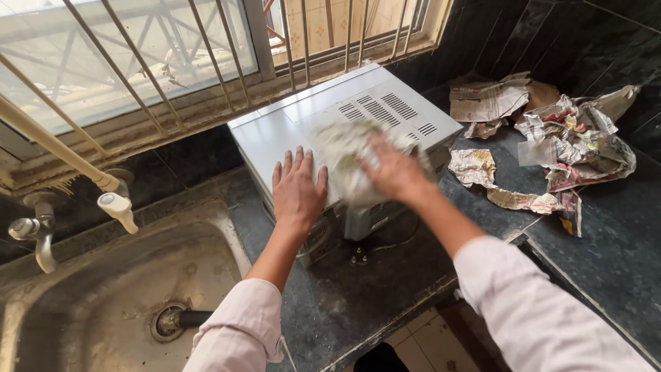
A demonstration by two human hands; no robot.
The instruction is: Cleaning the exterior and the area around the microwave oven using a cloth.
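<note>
A grey microwave oven [385,110] stands on a dark stone counter [606,255] under a barred window. My left hand [298,187] lies flat on its top near the front edge, fingers spread. My right hand [396,171] presses a crumpled wad of newspaper [344,155] against the oven's top; both are blurred by motion. The oven's front face is mostly hidden below my hands.
A steel sink [117,296] with a drain sits at the left, with taps [41,238] and a white pipe above it. Crumpled newspaper pieces [571,141] lie on the counter at the right. Window bars [172,62] run behind the oven.
</note>
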